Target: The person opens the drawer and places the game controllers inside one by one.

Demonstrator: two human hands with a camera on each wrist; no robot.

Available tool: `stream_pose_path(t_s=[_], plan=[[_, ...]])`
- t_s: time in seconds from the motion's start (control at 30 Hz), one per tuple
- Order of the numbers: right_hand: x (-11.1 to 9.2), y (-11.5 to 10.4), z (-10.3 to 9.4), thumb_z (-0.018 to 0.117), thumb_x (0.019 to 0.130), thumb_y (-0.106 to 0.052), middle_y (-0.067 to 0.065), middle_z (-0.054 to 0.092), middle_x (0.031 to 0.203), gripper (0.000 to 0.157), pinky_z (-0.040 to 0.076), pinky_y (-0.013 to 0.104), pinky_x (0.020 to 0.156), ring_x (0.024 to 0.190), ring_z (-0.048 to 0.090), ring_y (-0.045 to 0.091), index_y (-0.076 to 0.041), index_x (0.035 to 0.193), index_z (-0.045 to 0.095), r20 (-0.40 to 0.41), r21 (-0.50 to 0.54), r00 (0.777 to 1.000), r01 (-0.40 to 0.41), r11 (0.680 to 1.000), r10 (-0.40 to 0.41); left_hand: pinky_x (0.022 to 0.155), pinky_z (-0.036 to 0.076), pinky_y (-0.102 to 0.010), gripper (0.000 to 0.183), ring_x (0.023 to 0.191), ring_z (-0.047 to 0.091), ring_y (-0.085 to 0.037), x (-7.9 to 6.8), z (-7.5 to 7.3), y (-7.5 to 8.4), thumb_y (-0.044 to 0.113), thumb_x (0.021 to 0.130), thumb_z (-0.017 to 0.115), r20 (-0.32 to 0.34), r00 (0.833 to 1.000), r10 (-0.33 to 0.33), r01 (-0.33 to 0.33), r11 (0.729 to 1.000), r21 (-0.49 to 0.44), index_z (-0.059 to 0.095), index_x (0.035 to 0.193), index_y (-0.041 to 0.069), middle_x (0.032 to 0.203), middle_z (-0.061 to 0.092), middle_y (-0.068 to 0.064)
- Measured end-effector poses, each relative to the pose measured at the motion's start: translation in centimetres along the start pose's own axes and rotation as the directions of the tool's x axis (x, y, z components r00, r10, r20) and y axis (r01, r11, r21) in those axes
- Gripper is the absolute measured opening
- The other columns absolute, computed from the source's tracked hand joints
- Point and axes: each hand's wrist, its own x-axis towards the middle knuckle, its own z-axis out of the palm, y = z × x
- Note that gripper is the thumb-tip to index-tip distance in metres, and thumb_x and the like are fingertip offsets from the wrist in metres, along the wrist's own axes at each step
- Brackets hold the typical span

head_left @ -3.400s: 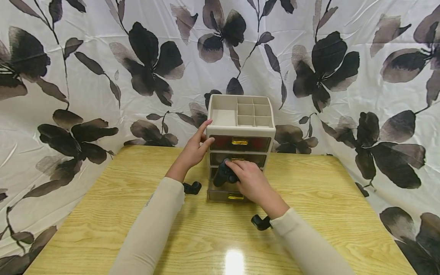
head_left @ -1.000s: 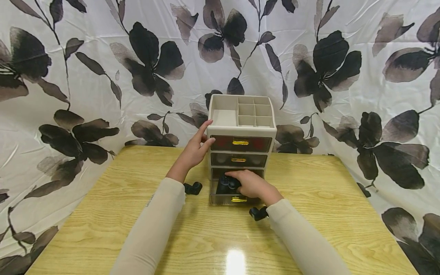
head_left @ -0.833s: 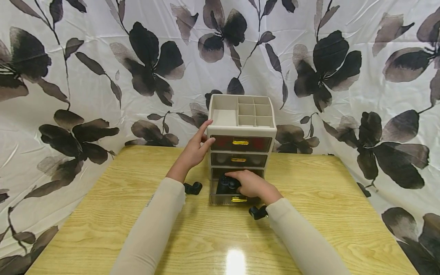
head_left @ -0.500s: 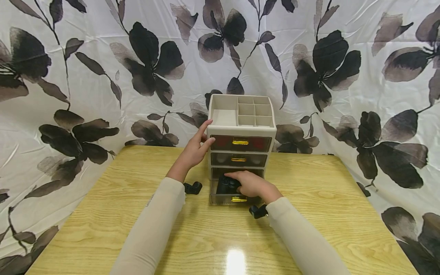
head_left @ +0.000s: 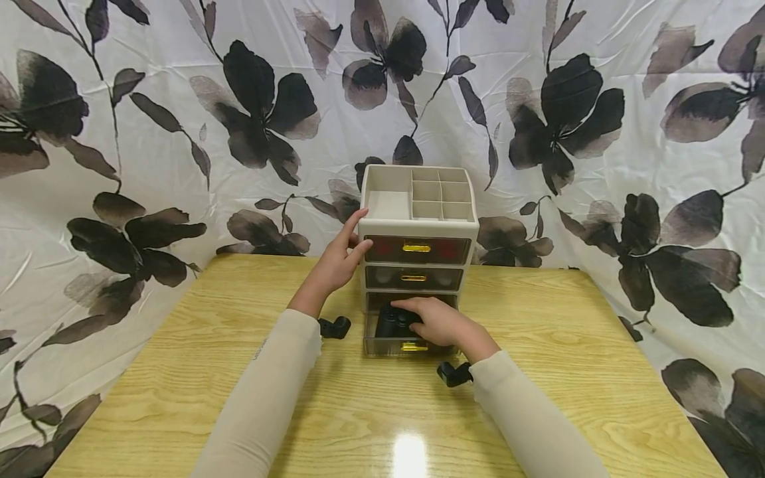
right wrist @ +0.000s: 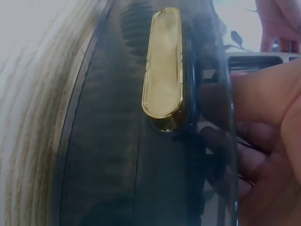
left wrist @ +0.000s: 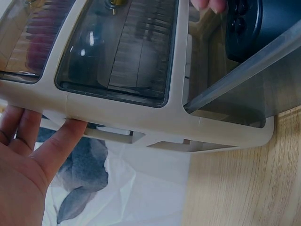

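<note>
A cream desktop organizer (head_left: 418,228) stands on the table with its bottom drawer (head_left: 388,346) pulled out. A black game controller (head_left: 388,323) lies in that drawer, its right part hidden under my right hand (head_left: 445,323). The right hand reaches in from above, its fingers bent over the controller. In the right wrist view, fingers show behind the smoky drawer front with its gold handle (right wrist: 163,66). My left hand (head_left: 335,264) rests against the organizer's left side, fingers spread, one fingertip at the top rim and the thumb at the top drawer's edge.
Two upper drawers are closed; the top drawer (head_left: 388,250) shows something reddish inside, the middle drawer (head_left: 388,279) pale round shapes. Black wrist cameras sit at each wrist. A floral cloth (head_left: 269,199) hangs behind the wooden table (head_left: 358,411).
The right hand has lowered the controller from above the bottom drawer into it. The controller has then tipped flatter, and the right thumb has shifted slightly. The left hand has stayed put.
</note>
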Motion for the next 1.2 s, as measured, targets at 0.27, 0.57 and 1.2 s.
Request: stream_pose_path(t_s=[0.27,0.57,1.2], plan=[[-1.6,-0.3,-0.2,0.057,0.098,-0.012,0.009,0.048,0.147,0.052,0.041,0.048,0.106,0.134,0.047,0.030,-0.017,0.148,0.042,-0.102,0.000,0.993,0.053,0.999,-0.053,0.074,0.047,-0.037,0.060,0.084,0.052,-0.025,0.0,0.0,-0.1,0.036,0.102,0.048,-0.006,1.000,0.014,-0.014,1.000,0.001,0.017,0.153,0.041,0.099,0.055,-0.014],[-3.0,-0.5,-0.1,0.058,0.097,-0.012,0.008,0.057,0.137,0.045,0.046,0.046,0.100,0.126,0.054,0.028,-0.015,0.141,0.051,-0.236,-0.033,0.965,0.111,0.993,-0.116,0.076,0.047,-0.037,0.060,0.085,0.053,-0.025,-0.1,0.0,0.2,0.036,0.102,0.048,-0.002,1.000,0.002,-0.002,1.000,-0.006,0.017,0.153,0.041,0.099,0.056,-0.014],[-5.0,-0.4,0.8,0.059,0.097,-0.015,-0.005,0.063,0.097,0.035,0.044,0.023,0.065,0.070,0.048,0.004,-0.015,0.131,0.060,-0.283,0.053,0.950,0.155,0.987,-0.134,0.074,0.047,-0.038,0.060,0.081,0.053,-0.025,0.2,0.0,-0.3,0.036,0.102,0.047,-0.007,1.000,0.019,-0.019,1.000,0.005,0.016,0.153,0.042,0.096,0.055,-0.013]])
